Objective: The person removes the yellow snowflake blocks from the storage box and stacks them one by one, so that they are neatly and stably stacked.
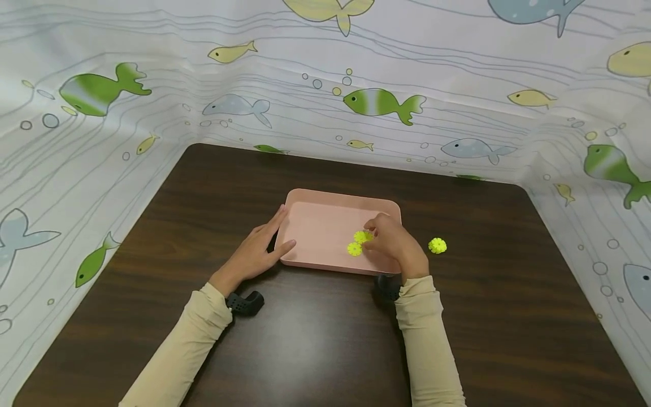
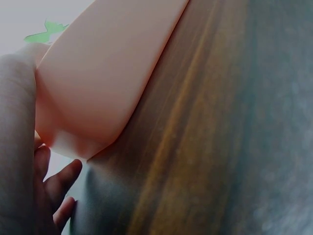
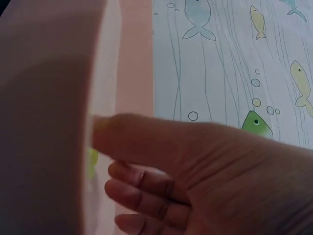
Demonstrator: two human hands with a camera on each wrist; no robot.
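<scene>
A shallow pink tray lies on the dark table. My left hand rests at its left end, thumb over the near rim and fingers stretched along the side wall; the left wrist view shows the hand at the tray's outer wall. Inside the tray's right half, my right hand pinches a yellow flower-shaped piece between thumb and fingers. Another yellow flower-shaped piece lies just nearer. In the right wrist view the tray wall hides the fingertips of the hand, and a yellow piece shows partly.
Right of the tray, a small pile of yellow flower-shaped pieces sits on the wooden table. White cloth printed with fish encloses the table's back and sides. Each wrist wears a black band.
</scene>
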